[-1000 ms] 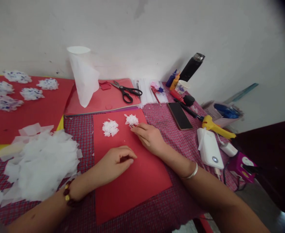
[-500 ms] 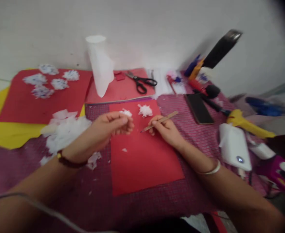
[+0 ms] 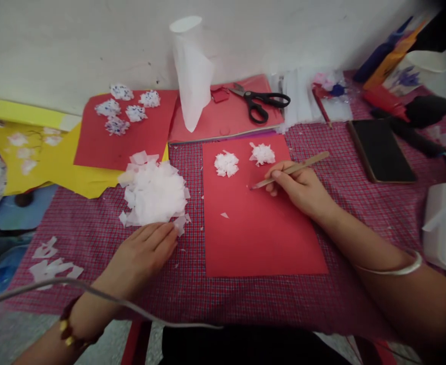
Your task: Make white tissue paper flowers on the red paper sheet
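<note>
My right hand [image 3: 302,187] grips a thin wooden stick [image 3: 289,170] with its tip resting on the red paper sheet [image 3: 261,238]. Two small white tissue flowers [image 3: 226,163] [image 3: 262,153] sit at the sheet's far end, just beyond the stick. My left hand [image 3: 141,256] lies on the checked cloth with its fingers stretched out, fingertips touching the near edge of a pile of white tissue squares [image 3: 154,192]. A tiny white scrap [image 3: 224,215] lies on the red sheet.
A tissue roll [image 3: 191,66] and black scissors [image 3: 261,101] stand on a red sheet at the back. Another red sheet [image 3: 120,137] holds several spotted flowers. A phone [image 3: 380,149], bottles and tools crowd the right. A cable [image 3: 94,294] crosses near me.
My left hand dropped from above the red sheet to the tissue pile on the left and opened. The right hand picked up the stick earlier and still holds it. The view shifted left.
</note>
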`<action>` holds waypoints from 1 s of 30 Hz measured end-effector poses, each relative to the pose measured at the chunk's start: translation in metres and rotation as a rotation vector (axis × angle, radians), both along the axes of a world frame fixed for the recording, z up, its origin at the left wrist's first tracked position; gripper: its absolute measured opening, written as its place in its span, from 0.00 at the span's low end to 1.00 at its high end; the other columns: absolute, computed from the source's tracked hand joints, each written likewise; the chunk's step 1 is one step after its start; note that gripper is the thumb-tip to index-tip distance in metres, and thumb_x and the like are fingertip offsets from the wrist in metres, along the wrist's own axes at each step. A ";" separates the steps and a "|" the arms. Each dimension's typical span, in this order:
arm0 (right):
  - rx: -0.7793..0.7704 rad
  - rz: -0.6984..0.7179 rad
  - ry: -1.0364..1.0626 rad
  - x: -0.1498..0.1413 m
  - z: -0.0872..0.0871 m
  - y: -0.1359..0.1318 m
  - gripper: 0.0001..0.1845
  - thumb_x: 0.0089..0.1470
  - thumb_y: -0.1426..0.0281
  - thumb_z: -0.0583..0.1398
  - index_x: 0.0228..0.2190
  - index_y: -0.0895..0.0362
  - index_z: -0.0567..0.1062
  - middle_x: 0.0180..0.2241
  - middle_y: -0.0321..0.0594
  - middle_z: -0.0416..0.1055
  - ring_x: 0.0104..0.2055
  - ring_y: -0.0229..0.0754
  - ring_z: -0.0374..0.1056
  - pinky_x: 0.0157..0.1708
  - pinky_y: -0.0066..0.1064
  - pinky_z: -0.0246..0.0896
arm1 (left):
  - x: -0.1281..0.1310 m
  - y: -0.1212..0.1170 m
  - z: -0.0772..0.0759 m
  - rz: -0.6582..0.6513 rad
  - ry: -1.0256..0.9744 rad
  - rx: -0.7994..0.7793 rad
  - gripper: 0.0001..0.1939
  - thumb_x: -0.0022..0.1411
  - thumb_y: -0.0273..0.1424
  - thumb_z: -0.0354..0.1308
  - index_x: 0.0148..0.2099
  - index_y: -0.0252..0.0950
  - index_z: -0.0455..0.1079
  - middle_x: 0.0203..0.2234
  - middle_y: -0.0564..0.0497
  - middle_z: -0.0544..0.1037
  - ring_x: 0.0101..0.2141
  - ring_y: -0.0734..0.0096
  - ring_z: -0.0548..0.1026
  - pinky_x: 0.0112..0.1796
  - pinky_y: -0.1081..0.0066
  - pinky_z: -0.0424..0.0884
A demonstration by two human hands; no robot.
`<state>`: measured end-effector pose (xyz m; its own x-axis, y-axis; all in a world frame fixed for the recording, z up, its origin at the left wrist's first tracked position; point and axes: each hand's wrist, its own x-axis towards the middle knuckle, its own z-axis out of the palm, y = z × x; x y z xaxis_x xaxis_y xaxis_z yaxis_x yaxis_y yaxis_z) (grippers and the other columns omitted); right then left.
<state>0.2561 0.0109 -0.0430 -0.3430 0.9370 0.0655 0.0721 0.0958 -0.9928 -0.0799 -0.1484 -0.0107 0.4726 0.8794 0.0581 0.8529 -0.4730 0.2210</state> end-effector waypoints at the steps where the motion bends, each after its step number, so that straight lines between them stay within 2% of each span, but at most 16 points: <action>1: 0.001 0.002 0.002 0.000 0.000 0.000 0.13 0.58 0.62 0.60 0.27 0.55 0.76 0.23 0.37 0.73 0.22 0.35 0.67 0.24 0.30 0.63 | 0.000 -0.002 -0.004 -0.010 0.028 0.016 0.15 0.65 0.26 0.50 0.48 0.39 0.75 0.45 0.42 0.80 0.46 0.54 0.76 0.47 0.57 0.71; 4: -0.004 0.000 0.002 -0.001 0.000 -0.001 0.12 0.58 0.62 0.61 0.27 0.56 0.75 0.22 0.37 0.73 0.22 0.35 0.67 0.24 0.29 0.63 | 0.004 0.002 -0.007 0.017 0.052 0.027 0.15 0.64 0.24 0.50 0.47 0.38 0.74 0.43 0.41 0.80 0.43 0.54 0.77 0.44 0.58 0.71; 7: -0.020 0.005 0.017 -0.001 0.001 -0.001 0.12 0.58 0.62 0.61 0.27 0.56 0.74 0.22 0.36 0.73 0.22 0.34 0.67 0.24 0.28 0.63 | 0.015 0.021 0.004 0.159 -0.123 0.044 0.06 0.61 0.28 0.56 0.38 0.39 0.74 0.34 0.46 0.80 0.36 0.60 0.76 0.39 0.63 0.71; 9: -0.025 0.012 0.020 -0.001 0.001 -0.001 0.12 0.58 0.62 0.61 0.27 0.57 0.73 0.22 0.36 0.73 0.22 0.34 0.67 0.24 0.28 0.64 | 0.026 0.041 0.018 0.333 -0.398 -0.011 0.03 0.59 0.29 0.58 0.32 0.39 0.72 0.28 0.50 0.77 0.31 0.65 0.75 0.34 0.68 0.70; 11: -0.027 0.009 0.023 -0.002 0.001 0.000 0.13 0.58 0.61 0.60 0.28 0.57 0.73 0.22 0.36 0.73 0.22 0.34 0.67 0.24 0.27 0.63 | 0.041 0.066 0.033 0.479 -0.747 -0.218 0.05 0.58 0.31 0.59 0.30 0.38 0.70 0.23 0.52 0.75 0.25 0.70 0.73 0.28 0.71 0.69; 13: -0.033 -0.012 0.047 -0.002 0.001 0.000 0.14 0.58 0.59 0.60 0.29 0.57 0.73 0.22 0.36 0.73 0.21 0.34 0.67 0.23 0.27 0.63 | 0.058 0.092 0.042 0.520 -1.064 -0.435 0.06 0.54 0.31 0.62 0.29 0.38 0.68 0.20 0.54 0.74 0.22 0.73 0.72 0.25 0.73 0.68; 15: -0.028 -0.054 0.098 -0.003 0.001 0.001 0.15 0.58 0.58 0.59 0.30 0.58 0.72 0.24 0.37 0.74 0.21 0.34 0.67 0.23 0.28 0.63 | 0.077 0.115 0.043 0.515 -1.241 -0.562 0.09 0.49 0.29 0.66 0.29 0.37 0.67 0.19 0.56 0.74 0.21 0.75 0.71 0.24 0.75 0.68; 19: 0.054 -0.153 0.261 -0.002 0.003 0.001 0.15 0.59 0.57 0.59 0.35 0.57 0.72 0.28 0.37 0.76 0.21 0.33 0.67 0.24 0.27 0.64 | 0.110 0.145 0.023 0.466 -1.306 -0.650 0.10 0.46 0.29 0.68 0.29 0.34 0.69 0.19 0.56 0.74 0.20 0.79 0.71 0.24 0.78 0.67; 23: 0.107 -0.097 0.281 -0.006 0.009 -0.006 0.13 0.60 0.58 0.58 0.38 0.55 0.73 0.30 0.37 0.77 0.24 0.33 0.69 0.27 0.27 0.66 | 0.125 0.150 0.002 0.443 -1.283 -0.717 0.07 0.48 0.30 0.67 0.28 0.32 0.74 0.20 0.54 0.76 0.22 0.80 0.71 0.26 0.79 0.66; 26: 0.137 -0.010 0.218 -0.009 0.013 -0.012 0.12 0.61 0.60 0.58 0.38 0.56 0.74 0.32 0.37 0.76 0.27 0.33 0.69 0.30 0.28 0.67 | 0.128 0.147 -0.003 0.457 -1.280 -0.772 0.06 0.48 0.30 0.66 0.29 0.31 0.76 0.23 0.52 0.77 0.23 0.79 0.72 0.27 0.78 0.68; 30: 0.153 0.023 0.174 -0.012 0.011 -0.013 0.11 0.62 0.63 0.57 0.38 0.57 0.74 0.32 0.38 0.75 0.28 0.32 0.68 0.30 0.27 0.67 | 0.126 0.147 -0.003 0.479 -1.309 -0.804 0.06 0.48 0.30 0.66 0.30 0.32 0.78 0.24 0.50 0.79 0.24 0.77 0.73 0.29 0.76 0.69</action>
